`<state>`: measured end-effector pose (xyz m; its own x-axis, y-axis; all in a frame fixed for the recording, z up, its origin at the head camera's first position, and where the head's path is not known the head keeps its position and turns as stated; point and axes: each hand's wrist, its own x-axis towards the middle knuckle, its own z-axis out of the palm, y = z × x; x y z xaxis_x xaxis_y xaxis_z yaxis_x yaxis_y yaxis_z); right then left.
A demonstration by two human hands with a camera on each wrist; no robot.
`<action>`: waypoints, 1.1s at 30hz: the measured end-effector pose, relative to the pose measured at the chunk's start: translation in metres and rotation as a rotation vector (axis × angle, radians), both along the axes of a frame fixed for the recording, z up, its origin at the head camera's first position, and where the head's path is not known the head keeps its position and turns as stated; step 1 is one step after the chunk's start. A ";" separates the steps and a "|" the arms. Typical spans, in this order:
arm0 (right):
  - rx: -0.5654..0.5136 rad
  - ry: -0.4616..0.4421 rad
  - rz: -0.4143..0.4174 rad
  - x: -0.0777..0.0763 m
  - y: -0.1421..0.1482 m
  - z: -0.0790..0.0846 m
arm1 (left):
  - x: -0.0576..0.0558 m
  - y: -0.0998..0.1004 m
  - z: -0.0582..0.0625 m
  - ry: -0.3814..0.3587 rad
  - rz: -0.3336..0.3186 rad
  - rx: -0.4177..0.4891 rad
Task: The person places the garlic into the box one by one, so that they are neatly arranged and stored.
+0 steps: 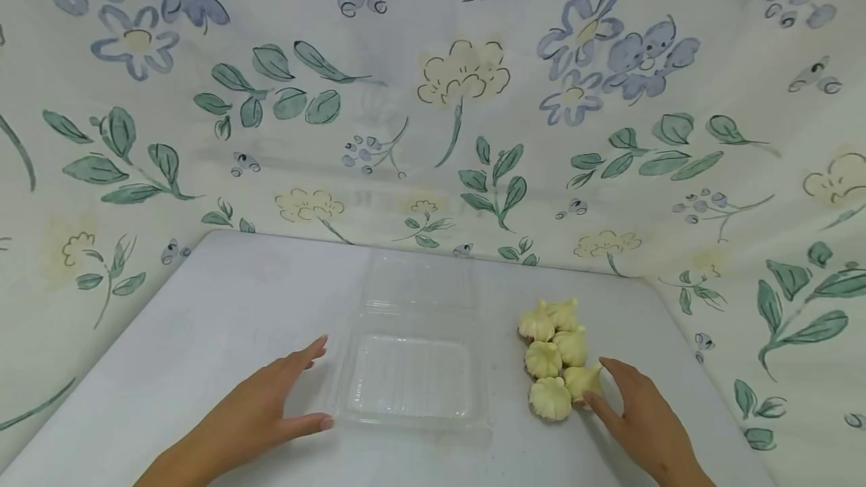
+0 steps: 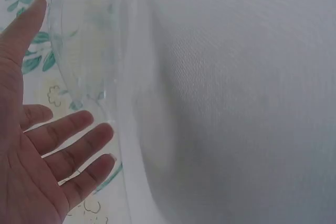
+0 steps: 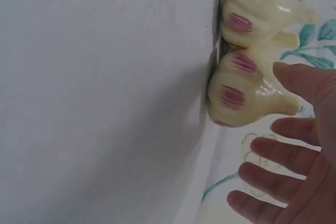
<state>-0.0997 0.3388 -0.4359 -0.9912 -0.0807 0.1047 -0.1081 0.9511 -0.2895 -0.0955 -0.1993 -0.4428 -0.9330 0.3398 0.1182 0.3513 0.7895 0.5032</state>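
The left forearm (image 1: 172,464) enters at the lower edge of the head view, angled up and inward; the left hand (image 1: 260,400) shows its back, with thumb and fingers set wide apart; in the left wrist view, the left thumb (image 2: 23,32) extends upward and the left fingers (image 2: 71,158) fan out, slightly bent; the right hand (image 1: 639,412) angles up and leftward; the right thumb (image 3: 302,80) is separated from the right fingers (image 3: 286,156), which are spaced and relaxed.
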 end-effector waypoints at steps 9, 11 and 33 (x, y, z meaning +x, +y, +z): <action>-0.063 -0.102 -0.069 -0.008 -0.003 0.000 | -0.003 0.009 0.000 0.028 -0.103 0.116; -0.091 -0.138 -0.083 -0.010 -0.004 0.001 | -0.003 0.009 0.000 0.029 -0.120 0.143; -0.083 -0.176 -0.057 -0.013 -0.011 -0.001 | -0.009 0.011 -0.001 -0.220 -0.056 0.410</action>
<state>-0.1129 0.3283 -0.4372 -0.9975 -0.0220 -0.0665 0.0047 0.9264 -0.3765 -0.1042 -0.1888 -0.4442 -0.9327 0.3566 0.0543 0.2373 0.4934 0.8368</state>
